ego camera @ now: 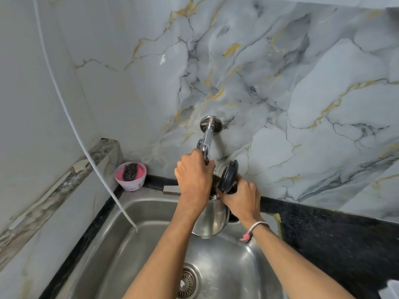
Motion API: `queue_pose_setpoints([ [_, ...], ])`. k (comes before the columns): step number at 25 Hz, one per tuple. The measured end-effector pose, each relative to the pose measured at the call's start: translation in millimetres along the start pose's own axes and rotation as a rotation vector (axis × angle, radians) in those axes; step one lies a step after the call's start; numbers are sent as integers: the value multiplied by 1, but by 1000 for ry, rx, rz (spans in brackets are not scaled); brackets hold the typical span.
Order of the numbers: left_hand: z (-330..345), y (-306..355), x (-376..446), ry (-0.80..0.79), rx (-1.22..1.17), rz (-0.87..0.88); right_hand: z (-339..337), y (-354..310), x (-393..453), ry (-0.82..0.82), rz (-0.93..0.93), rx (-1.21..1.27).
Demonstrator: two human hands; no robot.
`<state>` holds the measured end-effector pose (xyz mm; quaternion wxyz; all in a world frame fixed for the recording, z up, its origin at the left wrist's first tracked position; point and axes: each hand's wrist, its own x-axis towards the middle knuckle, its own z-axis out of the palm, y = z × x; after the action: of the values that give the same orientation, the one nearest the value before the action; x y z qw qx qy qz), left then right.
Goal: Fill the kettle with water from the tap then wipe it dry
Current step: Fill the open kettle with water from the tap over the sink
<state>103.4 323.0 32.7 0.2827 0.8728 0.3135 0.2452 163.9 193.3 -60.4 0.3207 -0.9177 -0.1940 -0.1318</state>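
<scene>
A steel kettle (212,219) hangs over the sink, right under the chrome wall tap (206,137). Its black lid (228,176) stands flipped up and open. My right hand (240,198) is wrapped around the kettle's black handle and holds it up. My left hand (194,176) is closed on the tap's lever at the spout. The kettle's mouth is mostly hidden behind my left hand, and I cannot tell whether water is running.
The steel sink (151,212) has a drain strainer (187,282) at its bottom. A white hose (90,160) hangs down into it from the upper left. A pink tub with a dark scrubber (130,175) stands in the corner. Black counter (336,238) runs along the right.
</scene>
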Motion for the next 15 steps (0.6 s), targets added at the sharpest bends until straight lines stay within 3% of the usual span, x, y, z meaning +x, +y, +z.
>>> queue_pose_setpoints([
  [3,-3,-7,11,-71,-160,-13,0,0,4,-4,-14,8],
  [9,-28,-28,38,-520,-341,129,-9,5,2,61,-4,12],
  [15,-30,-29,40,-590,-378,149,-13,9,1,67,1,1],
])
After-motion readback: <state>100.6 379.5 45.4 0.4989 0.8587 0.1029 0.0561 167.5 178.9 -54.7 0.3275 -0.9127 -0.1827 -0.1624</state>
